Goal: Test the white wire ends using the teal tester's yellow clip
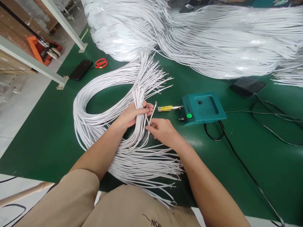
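Note:
My left hand is closed around a bunch of white cables, its thumb across the front and the cut ends pointing up. Just to the right, my right hand pinches a single white cable whose tip stands apart from the bunch. Beneath both hands a large looped bundle of white cables lies on the table, with loose ends fanned out to the right. A teal device with a green button sits right of my hands. Its yellow-marked metal tip points toward the single cable.
Big heaps of white cable cover the back of the green table. Red-handled scissors and a black phone-like object lie at the back left. A black pedal-like box and black cords are on the right.

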A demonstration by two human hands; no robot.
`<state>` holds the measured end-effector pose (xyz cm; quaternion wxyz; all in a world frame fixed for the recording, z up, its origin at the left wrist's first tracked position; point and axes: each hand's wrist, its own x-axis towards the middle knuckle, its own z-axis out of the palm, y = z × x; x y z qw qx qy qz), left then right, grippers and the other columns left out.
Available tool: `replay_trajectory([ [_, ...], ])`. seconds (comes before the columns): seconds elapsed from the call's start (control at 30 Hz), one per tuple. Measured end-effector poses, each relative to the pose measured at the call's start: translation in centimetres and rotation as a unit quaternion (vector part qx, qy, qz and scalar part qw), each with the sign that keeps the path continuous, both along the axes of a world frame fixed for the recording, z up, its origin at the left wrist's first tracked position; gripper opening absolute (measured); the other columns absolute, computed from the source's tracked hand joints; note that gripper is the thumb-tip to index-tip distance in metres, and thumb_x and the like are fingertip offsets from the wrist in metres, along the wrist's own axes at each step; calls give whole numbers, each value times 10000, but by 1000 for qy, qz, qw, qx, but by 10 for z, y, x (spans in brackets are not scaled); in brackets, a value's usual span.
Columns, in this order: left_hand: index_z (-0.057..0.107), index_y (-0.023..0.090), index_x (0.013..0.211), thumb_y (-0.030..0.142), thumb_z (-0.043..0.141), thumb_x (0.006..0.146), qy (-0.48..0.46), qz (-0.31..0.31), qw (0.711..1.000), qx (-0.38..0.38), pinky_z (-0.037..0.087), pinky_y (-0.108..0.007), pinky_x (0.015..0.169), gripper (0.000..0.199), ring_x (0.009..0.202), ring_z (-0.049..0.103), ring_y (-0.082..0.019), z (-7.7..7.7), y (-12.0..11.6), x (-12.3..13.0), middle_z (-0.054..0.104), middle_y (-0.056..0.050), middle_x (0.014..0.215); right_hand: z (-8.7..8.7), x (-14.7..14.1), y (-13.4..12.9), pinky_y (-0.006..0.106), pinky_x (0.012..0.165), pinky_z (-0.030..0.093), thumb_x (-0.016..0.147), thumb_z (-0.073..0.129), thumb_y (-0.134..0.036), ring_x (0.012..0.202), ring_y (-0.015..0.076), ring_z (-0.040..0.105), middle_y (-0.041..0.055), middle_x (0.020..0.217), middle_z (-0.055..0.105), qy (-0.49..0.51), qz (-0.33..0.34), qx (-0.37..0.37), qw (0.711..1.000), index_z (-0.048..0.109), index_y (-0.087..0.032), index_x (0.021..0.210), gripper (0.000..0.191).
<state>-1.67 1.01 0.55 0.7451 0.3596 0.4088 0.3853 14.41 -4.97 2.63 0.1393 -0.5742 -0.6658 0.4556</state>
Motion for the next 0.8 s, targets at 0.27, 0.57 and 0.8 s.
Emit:
replay_trajectory([
  [0.27,530,168,855,202,782,640,-20,86,995,48,433,-174,581,333,680,587,-52,8,2,-2,688,-19,962,-2,9,3,217,481,549,765,713,-314,517,141,668,42,583,682,210,-108,-162,958,552,-159,653,251],
  [0.57,573,164,1117,328,781,656,227,24,953,201,443,-231,578,532,575,530,-72,6,-14,12,681,-27,901,-3,4,4,229,494,577,731,765,-305,531,162,690,42,547,677,245,-143,-189,940,522,-162,636,297],
  [0.8,632,146,930,321,817,607,172,21,977,126,405,-206,515,412,565,511,-64,1,-6,5,648,-13,838,15,14,0,216,511,554,740,748,-342,525,125,661,54,632,699,224,-77,-168,957,572,-144,636,285],
])
